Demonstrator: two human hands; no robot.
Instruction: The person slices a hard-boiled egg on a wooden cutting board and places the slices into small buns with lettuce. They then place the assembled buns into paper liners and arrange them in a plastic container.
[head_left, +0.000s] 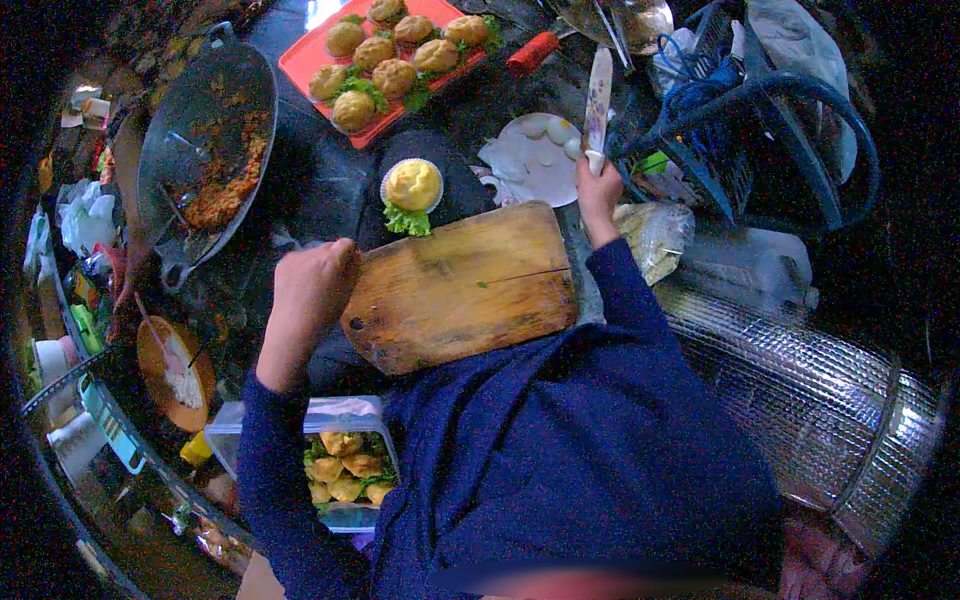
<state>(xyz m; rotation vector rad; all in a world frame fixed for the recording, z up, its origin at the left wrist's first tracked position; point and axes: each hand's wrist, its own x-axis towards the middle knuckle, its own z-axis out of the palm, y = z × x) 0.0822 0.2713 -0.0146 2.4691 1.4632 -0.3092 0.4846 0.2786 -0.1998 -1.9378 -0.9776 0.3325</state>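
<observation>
My right hand grips the white handle of a kitchen knife. Its patterned blade points away from me, over the edge of a white plate with peeled eggs on it. My left hand is closed at the left end of a wooden cutting board; its fingers are mostly hidden, so what they hold, if anything, does not show. The board lies in front of my body with a small green scrap on it. Just beyond it sits a golden puff in a white paper cup, with lettuce at its near side.
At the back, an orange tray carries several filled puffs with lettuce. A wok with brown filling stands far left. Near my left arm is a plastic box of puffs. A blue basket and a silver foil roll are right.
</observation>
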